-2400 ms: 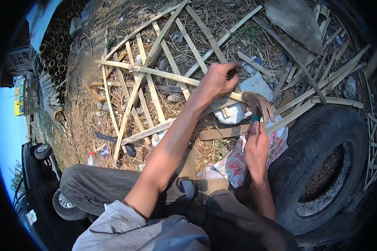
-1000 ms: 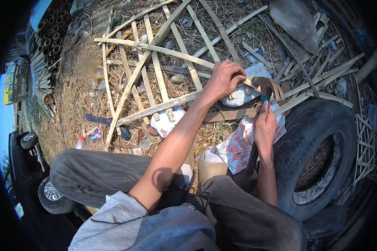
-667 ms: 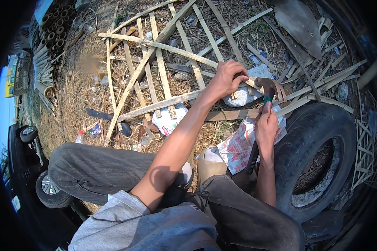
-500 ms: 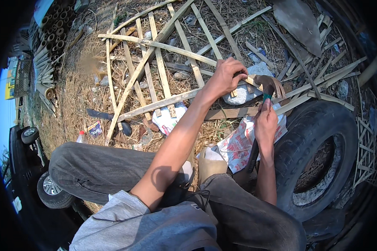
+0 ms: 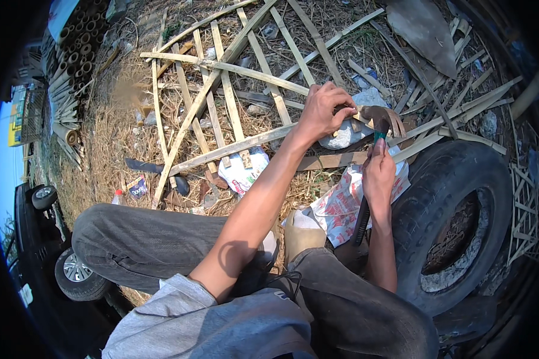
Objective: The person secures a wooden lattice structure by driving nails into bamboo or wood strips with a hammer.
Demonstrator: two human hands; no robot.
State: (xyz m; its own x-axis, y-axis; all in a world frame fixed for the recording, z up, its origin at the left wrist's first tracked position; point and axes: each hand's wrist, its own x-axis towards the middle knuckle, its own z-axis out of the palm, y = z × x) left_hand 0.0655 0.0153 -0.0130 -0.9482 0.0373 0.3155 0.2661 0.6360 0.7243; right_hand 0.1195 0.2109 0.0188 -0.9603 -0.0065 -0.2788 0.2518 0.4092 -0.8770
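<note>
My right hand (image 5: 379,175) grips a claw hammer (image 5: 379,118) by its dark handle, just below a green neck. Its rusty head is close to my left fingertips, with the claw turned to the right. My left hand (image 5: 327,111) has thumb and forefinger pinched together over the end of a bamboo strip (image 5: 260,75); what lies between the fingertips is too small to make out. That strip belongs to a lattice of crossed bamboo slats (image 5: 229,99) on the ground. Under the joint sits a pale rock (image 5: 344,136).
A worn tyre (image 5: 410,221) lies at my right, beside a red-and-white plastic sack (image 5: 335,206). A dark-bladed knife (image 5: 142,165) rests under the lattice, left of a white packet (image 5: 244,170). Bamboo poles (image 5: 81,54) are stacked far left, beyond a parked vehicle (image 5: 36,239).
The hammer head has turned and shifted slightly, so its claw shows more plainly to the right. My left hand stays at almost the same spot on the strip.
</note>
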